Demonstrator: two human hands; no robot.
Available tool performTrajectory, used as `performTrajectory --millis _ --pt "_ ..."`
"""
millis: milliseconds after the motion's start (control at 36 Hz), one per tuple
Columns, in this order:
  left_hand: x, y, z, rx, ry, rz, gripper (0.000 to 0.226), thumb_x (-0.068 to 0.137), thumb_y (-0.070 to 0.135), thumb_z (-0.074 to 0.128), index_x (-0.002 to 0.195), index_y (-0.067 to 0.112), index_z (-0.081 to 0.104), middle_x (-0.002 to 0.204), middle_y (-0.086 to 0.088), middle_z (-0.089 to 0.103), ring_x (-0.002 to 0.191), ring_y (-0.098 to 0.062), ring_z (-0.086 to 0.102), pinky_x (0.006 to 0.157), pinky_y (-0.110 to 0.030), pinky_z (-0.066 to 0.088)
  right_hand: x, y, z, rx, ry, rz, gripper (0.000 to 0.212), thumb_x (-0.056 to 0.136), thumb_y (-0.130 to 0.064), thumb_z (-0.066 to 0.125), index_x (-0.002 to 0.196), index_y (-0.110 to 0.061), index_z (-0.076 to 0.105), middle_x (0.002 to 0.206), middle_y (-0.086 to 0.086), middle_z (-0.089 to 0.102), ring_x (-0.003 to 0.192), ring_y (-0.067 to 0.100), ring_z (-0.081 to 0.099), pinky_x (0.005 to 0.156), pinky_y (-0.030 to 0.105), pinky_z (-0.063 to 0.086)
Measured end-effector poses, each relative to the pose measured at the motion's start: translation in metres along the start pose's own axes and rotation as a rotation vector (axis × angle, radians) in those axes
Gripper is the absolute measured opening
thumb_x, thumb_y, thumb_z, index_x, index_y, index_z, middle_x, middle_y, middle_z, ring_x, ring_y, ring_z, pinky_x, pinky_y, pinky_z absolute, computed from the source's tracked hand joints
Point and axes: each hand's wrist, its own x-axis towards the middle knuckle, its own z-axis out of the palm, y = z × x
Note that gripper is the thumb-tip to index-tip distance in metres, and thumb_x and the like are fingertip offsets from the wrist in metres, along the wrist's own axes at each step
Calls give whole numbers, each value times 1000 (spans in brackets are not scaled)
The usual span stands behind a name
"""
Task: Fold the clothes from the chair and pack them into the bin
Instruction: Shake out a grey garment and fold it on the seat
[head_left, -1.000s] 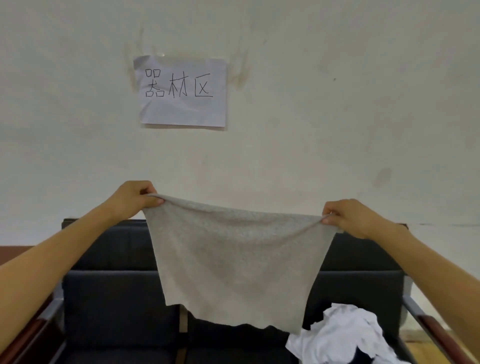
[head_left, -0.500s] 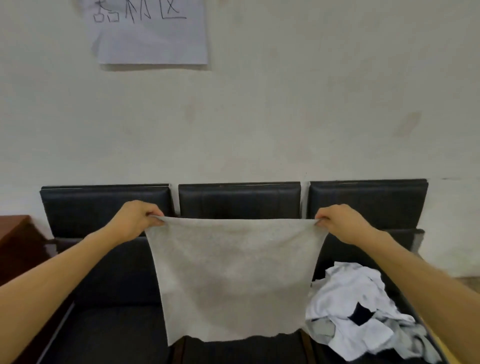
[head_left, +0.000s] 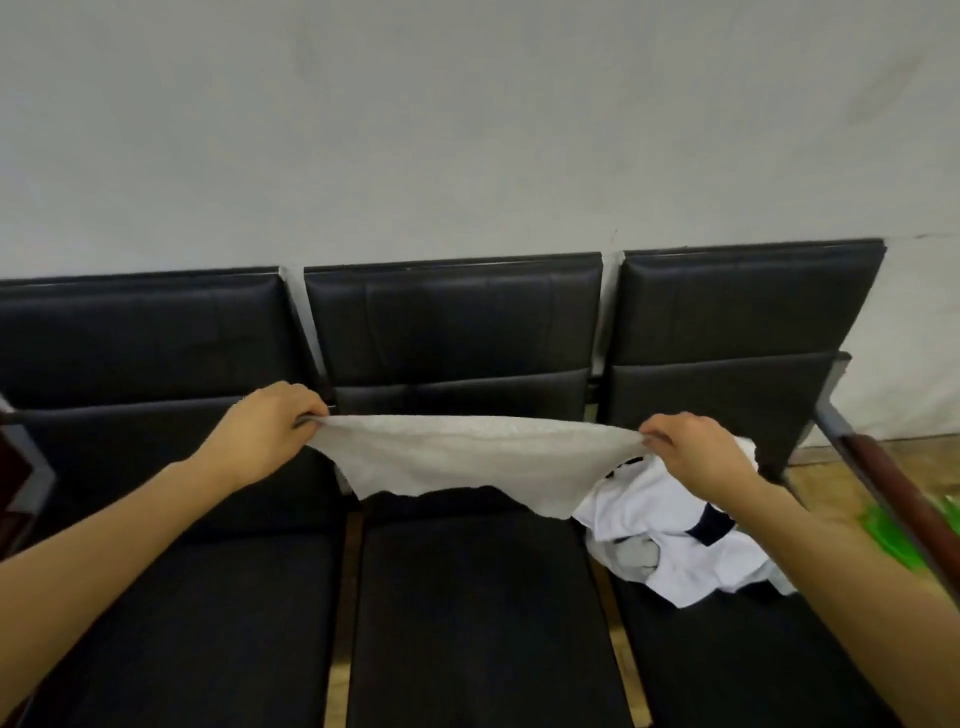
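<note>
Clothes, item one: grey cloth (head_left: 457, 462), held in the air over the middle seat of the bench (head_left: 483, 613), clear of the cushion.

My left hand (head_left: 265, 431): fingers curled over one top corner, pinching it, arm stretched forward. My right hand (head_left: 696, 452): thumb and fingers pinching the other top corner, arm reaching in from the right. Hands well apart, level with each other, cloth slack between them and sagging toward the seat back.

Clothes, remainder: white heap (head_left: 670, 540) with dark trim, crumpled on the right seat, partly under my right wrist; a grey piece peeps out at its near edge. All unfolded.

Bin: not in view that I can tell. A green thing (head_left: 893, 535) shows on the floor past the armrest (head_left: 893, 493), too blurred to name.

Progress, by my reckoning: early. Nothing folded or packed in sight; the grey cloth is only spread, its first fold not yet made, and the heap waits.
</note>
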Motion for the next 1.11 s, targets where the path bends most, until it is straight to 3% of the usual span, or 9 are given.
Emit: performTrajectory --millis 139,250,417,472,611,694,778,1028,1111 --pt "-45 -25 90 42 -145 175 32 61 0 84 77 24 69 74 10 63 68 -8 59 59 -24 50 -11 20 90 16 -69 -106 18 95 -15 53 102 -13 70 101 6 68 96 19 63 82 23 42" --pt "-89 -40 177 42 -235 156 42 46 5 92 67 31 66 69 18 60 64 3 53 50 -13 44 -18 49 192 117 -109 -268 27 56 0 84 63 -21 69 62 -3 65 53 13 63 51 25 52" --pt "-174 -61 327 43 -456 103 49 33 16 95 57 37 58 62 23 54 66 3 47 44 -7 36 -55 66 346 107 -371 -240 15 89 -28 55 91 -27 70 98 -2 65 100 17 61 84 27 46" --pt "-204 -65 366 54 -562 93 48 29 20 95 54 37 58 60 22 54 55 5 50 46 -8 40 -71 68 393 85 -509 -268 7 85 -33 64 90 -33 69 101 -10 66 105 5 58 87 20 44" --pt "-235 -58 401 147 -802 112 36 27 35 85 51 36 59 59 22 52 53 8 47 49 -7 37 -91 69 435 -76 -568 -263 32 36 -51 85 52 -46 57 55 -31 50 51 -15 49 49 0 27" --pt "-241 -48 408 31 -852 86 18 72 27 72 88 33 66 90 21 55 78 8 48 72 -10 41 -97 54 432 58 -628 -232 20 78 -30 70 94 -41 69 97 -23 64 92 -7 59 77 2 35" --pt "-236 -48 418 -7 -910 43 23 93 29 42 107 30 59 111 16 54 101 2 48 92 -19 37 -90 50 441 57 -713 -204 41 94 -18 44 131 -35 53 133 -9 54 122 9 50 102 18 37" --pt "-155 -67 444 7 -650 -70 21 82 14 57 101 20 60 100 3 58 89 -16 63 74 -29 51 -9 14 447 20 -588 -139 48 95 -16 43 142 -26 40 148 -6 38 136 11 35 110 23 31" --pt "-112 -61 453 69 -675 -184 37 96 18 43 133 17 43 136 -2 42 123 -17 45 101 -31 40 31 -4 446 -11 -484 -169 53 93 -11 45 144 -22 36 151 -1 32 140 16 27 112 28 28"
